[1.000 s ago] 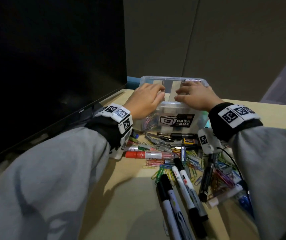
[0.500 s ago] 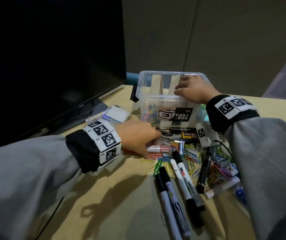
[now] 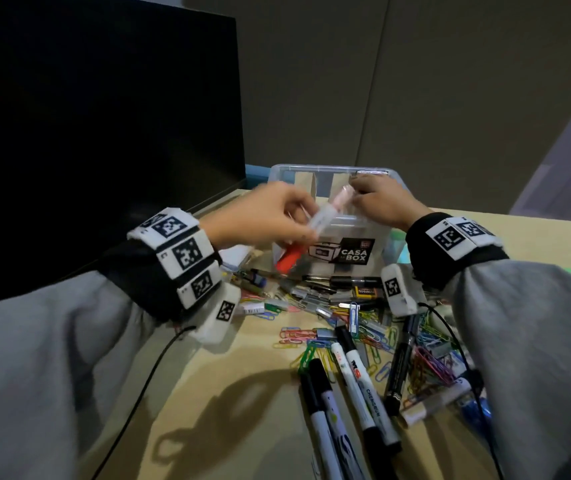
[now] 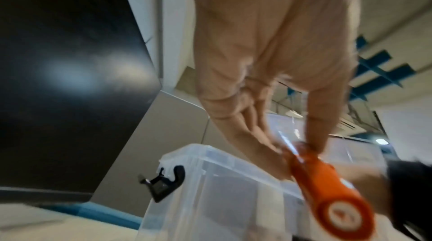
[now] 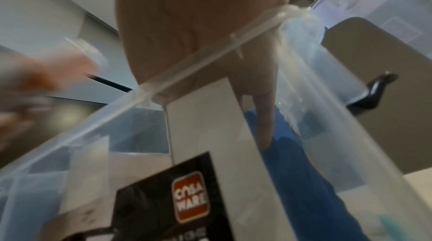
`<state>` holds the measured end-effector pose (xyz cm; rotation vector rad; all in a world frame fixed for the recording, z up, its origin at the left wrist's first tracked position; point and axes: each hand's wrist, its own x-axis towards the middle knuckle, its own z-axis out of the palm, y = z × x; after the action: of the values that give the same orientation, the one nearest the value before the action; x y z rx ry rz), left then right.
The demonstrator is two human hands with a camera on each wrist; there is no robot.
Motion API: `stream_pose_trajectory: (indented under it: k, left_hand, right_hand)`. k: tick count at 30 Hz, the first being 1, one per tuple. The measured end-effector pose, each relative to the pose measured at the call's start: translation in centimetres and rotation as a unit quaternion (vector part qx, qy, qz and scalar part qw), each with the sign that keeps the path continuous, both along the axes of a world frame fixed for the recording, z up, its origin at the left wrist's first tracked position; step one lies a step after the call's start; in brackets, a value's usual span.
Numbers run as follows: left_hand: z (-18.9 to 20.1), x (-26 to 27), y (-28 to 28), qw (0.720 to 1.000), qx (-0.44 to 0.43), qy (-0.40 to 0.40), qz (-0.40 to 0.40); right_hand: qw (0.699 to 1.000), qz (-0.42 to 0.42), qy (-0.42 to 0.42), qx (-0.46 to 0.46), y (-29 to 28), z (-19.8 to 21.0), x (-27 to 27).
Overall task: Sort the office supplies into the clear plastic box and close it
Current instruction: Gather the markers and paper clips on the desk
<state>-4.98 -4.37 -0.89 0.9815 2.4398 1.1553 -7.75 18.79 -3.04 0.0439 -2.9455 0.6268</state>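
Note:
The clear plastic box (image 3: 386,233) with a black CASA BOX label stands open at the back of the desk (image 3: 242,393). My left hand (image 3: 306,220) pinches a white marker with a red cap (image 3: 289,261), tilted at the box's front left, cap end down. The left wrist view shows the orange-red cap (image 4: 327,189) close up, with my left hand (image 4: 297,145) on the barrel above the box (image 4: 210,180). My right hand (image 3: 363,192) hooks over the box's front rim (image 5: 210,54), a finger (image 5: 264,125) reaching down inside.
Several markers (image 3: 356,382), black pens (image 3: 342,280), coloured paper clips (image 3: 311,341) and small clips lie loose in front of the box. A dark monitor (image 3: 104,133) fills the left. A white note pad (image 3: 239,254) sits left of the box. A black latch (image 4: 163,184) hangs on its side.
My left hand left the box, dropped to the pile, took the red-capped marker and lifted it to the box. My right hand stayed on the rim.

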Motion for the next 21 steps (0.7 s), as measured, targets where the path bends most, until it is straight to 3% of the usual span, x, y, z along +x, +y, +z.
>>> stream_pose_trajectory:
  k: [4,8,14,21]
  left_hand:
    - [0.2,-1.7,1.8,0.981,0.135,-0.082,0.112]
    - [-0.1,-3.1,4.0,0.965,0.179,-0.098,0.162]
    - [0.4,-4.4,6.8,0.958,0.169,-0.049,0.229]
    - [0.2,-5.6,8.7,0.963,0.064,0.035,0.260]
  right_hand:
    - [0.997,0.002,0.024,-0.069,-0.4,0.4,0.6]
    - [0.994,0.004,0.041,-0.106,-0.6,0.8,1.4]
    - [0.993,-0.005,0.040,-0.110,-0.8,0.7,1.5]
    - [0.995,-0.004,0.040,-0.092,-0.3,0.3,0.8]
